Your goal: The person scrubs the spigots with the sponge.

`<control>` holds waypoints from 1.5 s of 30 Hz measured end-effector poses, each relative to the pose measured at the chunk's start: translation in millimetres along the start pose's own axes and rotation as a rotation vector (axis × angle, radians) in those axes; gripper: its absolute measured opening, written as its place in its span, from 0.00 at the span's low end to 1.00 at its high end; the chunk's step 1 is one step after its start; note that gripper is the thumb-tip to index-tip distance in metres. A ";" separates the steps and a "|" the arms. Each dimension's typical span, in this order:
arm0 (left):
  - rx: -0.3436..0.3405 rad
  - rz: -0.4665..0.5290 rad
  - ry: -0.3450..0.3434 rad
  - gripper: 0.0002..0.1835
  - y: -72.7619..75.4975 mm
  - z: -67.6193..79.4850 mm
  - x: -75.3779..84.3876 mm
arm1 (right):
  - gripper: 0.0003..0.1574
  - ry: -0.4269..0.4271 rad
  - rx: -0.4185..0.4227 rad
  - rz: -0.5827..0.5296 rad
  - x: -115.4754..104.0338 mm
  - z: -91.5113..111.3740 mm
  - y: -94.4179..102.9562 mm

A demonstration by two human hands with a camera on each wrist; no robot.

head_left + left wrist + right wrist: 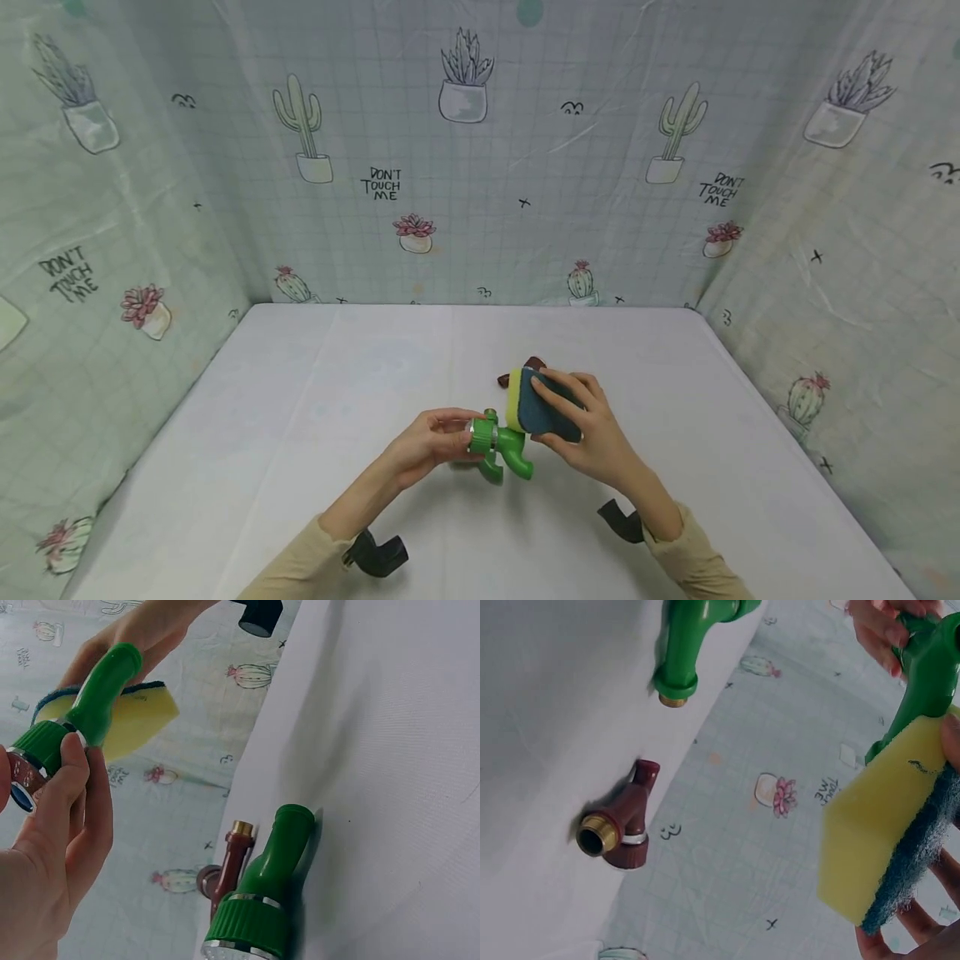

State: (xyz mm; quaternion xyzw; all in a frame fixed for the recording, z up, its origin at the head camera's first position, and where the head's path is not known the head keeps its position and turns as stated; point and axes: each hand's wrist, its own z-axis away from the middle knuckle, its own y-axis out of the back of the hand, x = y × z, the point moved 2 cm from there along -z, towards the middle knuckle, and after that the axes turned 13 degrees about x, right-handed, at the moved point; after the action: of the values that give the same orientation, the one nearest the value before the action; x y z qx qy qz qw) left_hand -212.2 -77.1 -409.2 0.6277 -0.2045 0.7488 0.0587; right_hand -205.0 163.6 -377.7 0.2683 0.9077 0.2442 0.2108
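Note:
My left hand (435,437) grips a green faucet (513,454) by its ribbed collar, with the curved spout angled down to the right. In my right hand (603,437) is a sponge (551,408), yellow on one side with a dark blue scouring layer. Its yellow side lies against the faucet's body, as the right wrist view shows at the green part. A second green faucet (274,862) lies on the table under the left hand, partly covered in the head view. Beyond it rests a dark brown faucet (626,817) with a brass threaded end, half hidden behind the sponge from above.
A white table (352,358) spreads beneath both hands. Patterned curtains (525,150) with cactus drawings stand along its back and sides. Black wrist pieces (380,556) hang below the forearms.

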 end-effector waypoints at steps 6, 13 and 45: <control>0.035 0.068 0.047 0.20 1.2 -3.4 0.6 | 0.38 0.042 -0.002 -0.022 -3.1 7.3 2.1; 0.033 0.138 0.099 0.25 1.4 -4.0 1.4 | 0.39 -0.033 0.063 -0.012 5.9 6.7 8.1; -0.072 -0.171 -0.051 0.26 -14.2 -7.6 -11.0 | 0.44 -0.060 0.006 -0.108 -6.9 2.5 9.2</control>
State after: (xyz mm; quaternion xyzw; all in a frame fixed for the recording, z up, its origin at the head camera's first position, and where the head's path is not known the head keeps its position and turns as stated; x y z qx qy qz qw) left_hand -212.0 -59.4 -417.4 0.6591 -0.1784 0.7171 0.1397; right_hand -194.9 167.1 -372.8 0.2268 0.9149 0.2216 0.2499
